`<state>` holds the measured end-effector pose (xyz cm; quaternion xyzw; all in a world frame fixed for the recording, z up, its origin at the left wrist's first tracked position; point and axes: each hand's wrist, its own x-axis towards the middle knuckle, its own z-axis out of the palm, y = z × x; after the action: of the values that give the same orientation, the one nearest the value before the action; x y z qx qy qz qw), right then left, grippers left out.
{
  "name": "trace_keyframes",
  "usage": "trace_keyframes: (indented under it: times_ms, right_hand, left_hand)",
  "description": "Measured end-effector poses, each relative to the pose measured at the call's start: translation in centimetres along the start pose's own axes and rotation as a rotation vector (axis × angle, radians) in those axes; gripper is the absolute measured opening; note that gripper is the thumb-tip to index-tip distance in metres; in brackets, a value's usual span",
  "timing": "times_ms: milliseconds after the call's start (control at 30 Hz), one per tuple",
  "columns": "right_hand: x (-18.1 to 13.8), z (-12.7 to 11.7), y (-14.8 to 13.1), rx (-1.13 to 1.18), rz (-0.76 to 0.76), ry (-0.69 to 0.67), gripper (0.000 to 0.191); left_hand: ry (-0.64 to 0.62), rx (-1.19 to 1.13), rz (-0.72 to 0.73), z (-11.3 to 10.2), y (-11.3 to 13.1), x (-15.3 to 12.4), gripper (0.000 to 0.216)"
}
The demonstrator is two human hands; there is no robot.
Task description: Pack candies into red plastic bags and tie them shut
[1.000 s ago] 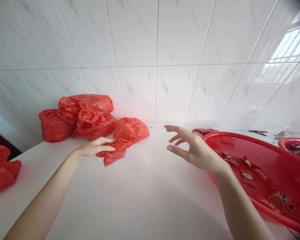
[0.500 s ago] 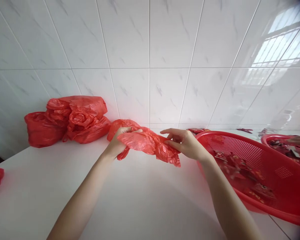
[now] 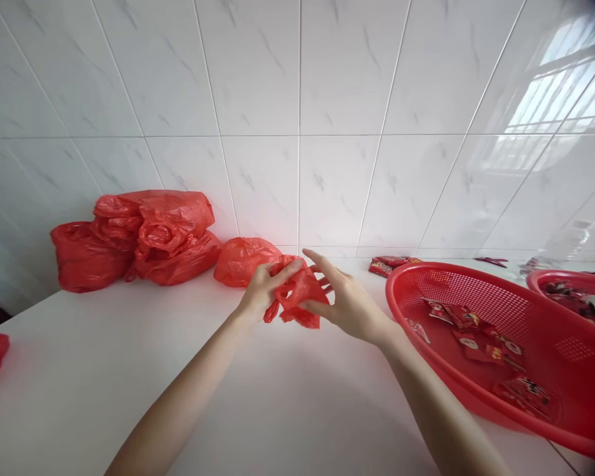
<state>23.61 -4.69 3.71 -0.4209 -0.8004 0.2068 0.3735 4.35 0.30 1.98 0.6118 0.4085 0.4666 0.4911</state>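
Note:
A crumpled red plastic bag (image 3: pixel 297 294) is in front of me over the white table, its loose end hanging towards me. My left hand (image 3: pixel 264 291) is closed round its gathered part. Against the loose end, my right hand (image 3: pixel 352 304) has its fingers spread, the thumb touching the near side and the index finger stretched out above; some fingertips are partly hidden behind the plastic. Just behind my left hand rests a rounded, filled red bag (image 3: pixel 245 259). I cannot tell whether it joins the plastic I hold.
Several filled red bags (image 3: pixel 178 261) are piled against the tiled wall at left. A large red plastic basket (image 3: pixel 570 390) with small red packets (image 3: pixel 480 344) stands at right, a second basket (image 3: pixel 538 279) beyond it. More packets (image 3: pixel 389 263) lie by the wall.
My left hand has moved right along with the bag, and my right hand has come left. The loose plastic is more bunched. A co-worker's hand at the far basket is gone from view.

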Motion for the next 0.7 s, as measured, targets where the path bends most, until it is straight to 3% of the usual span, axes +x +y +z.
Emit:
trace_keyframes:
  times_ms: [67, 167, 267, 333, 433, 533, 633, 700]
  right_hand:
    - [0.2, 0.1, 0.7, 0.020, 0.022, 0.046, 0.063]
    - [0.5, -1.2, 2.4, 0.056, 0.108, 0.242, 0.058]
    - [0.5, -3.0, 3.2, 0.145, 0.185, 0.443, 0.047]
    - [0.3, -3.9, 3.3, 0.246, 0.196, 0.495, 0.040]
    - [0.0, -4.8, 3.4, 0.277, 0.212, 0.445, 0.033]
    - [-0.5, -5.5, 3.7, 0.146, 0.277, 0.293, 0.034]
    - [-1.3, -6.1, 2.9, -0.033, 0.273, 0.180, 0.053]
    - [-1.8, -6.0, 1.5, -0.067, 0.143, 0.159, 0.058]
  left_hand:
    - [-0.045, 0.037, -0.016, -0.5, 0.0, 0.0, 0.048]
    - [-0.050, 0.095, -0.047, -2.2, 0.4, 0.4, 0.051]
    - [0.005, 0.190, -0.072, -4.2, 0.8, 1.0, 0.049]
    - [0.071, 0.274, -0.069, -5.3, 0.7, 1.4, 0.046]
    - [0.205, 0.440, 0.026, -6.3, 0.4, 1.8, 0.039]
    - [0.271, 0.546, 0.153, -6.7, 0.1, 1.8, 0.026]
    - [0.237, 0.572, 0.150, -6.1, 0.0, 1.6, 0.013]
    - [0.178, 0.563, 0.108, -5.1, -0.2, 1.3, 0.016]
